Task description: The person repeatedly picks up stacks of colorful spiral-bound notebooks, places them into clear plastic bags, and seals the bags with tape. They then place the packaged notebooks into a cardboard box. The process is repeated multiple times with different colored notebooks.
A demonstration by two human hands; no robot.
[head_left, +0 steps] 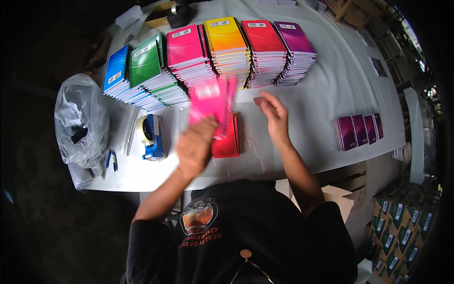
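A pink spiral notebook (204, 102), smeared by motion, is in my left hand (197, 144), whose fingers are closed on its near end. Whether it is one notebook or more I cannot tell. Beneath it a red spiral notebook (227, 144) lies on the table, partly covered. To the right my right hand (276, 116) hovers with nothing in it, thumb and fingers apart. Beyond my hands runs a row of notebook stacks: blue (116, 68), green (145, 64), pink (183, 42), yellow (226, 35), red (262, 37) and purple (295, 38).
On the left are a blue tape dispenser (156, 137), a blue pen-like tool (112, 161) and a clear plastic bag (81, 118). Several purple notebook bundles (358, 130) lie at the right. Patterned boxes (399, 232) are stacked beside the table (307, 123).
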